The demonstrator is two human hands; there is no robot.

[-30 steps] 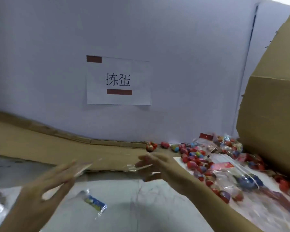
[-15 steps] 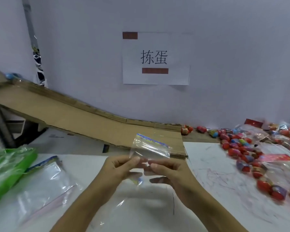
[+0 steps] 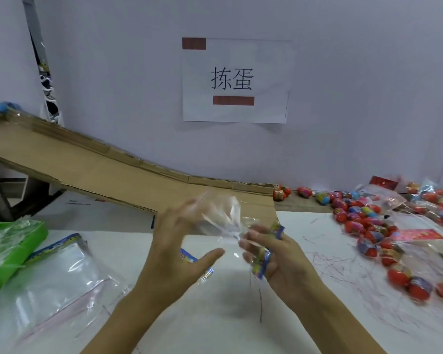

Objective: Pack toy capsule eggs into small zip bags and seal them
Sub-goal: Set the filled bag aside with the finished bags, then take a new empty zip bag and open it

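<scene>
My right hand [image 3: 279, 261] pinches 1 small clear zip bag [image 3: 225, 221] by its printed strip, fingers curled round the plastic. My left hand [image 3: 174, 254] is spread, fingers apart and straight, their tips blurred against the bag's far side; I cannot tell whether they touch it. The bag hangs in the air between both hands, above the tabletop [image 3: 215, 315], and looks empty.

Judgement: the step in hand is opening the bag's mouth. To do it well, I should keep the right-hand pinch on 1 lip only, catch the other lip with my left thumb and forefinger, and peel the 2 apart along the whole zip line. The film is thin and slippery, so a gentle rub between fingertips should separate clinging layers. Once the mouth gapes, it should face the eggs.

Count: 2 hands in view. 1 bag in hand. 1 more printed strip [image 3: 189, 258] shows under my left hand. A stack of larger clear bags [image 3: 54, 274] lies at left; number unclear. 1 green tray [image 3: 16, 251] at far left. The heap of capsule eggs [image 3: 366, 226] at right holds well over 20, some already bagged; blur prevents an exact figure. 1 cardboard ramp [image 3: 113, 180] and 1 paper sign [image 3: 235, 80] stand behind.
</scene>
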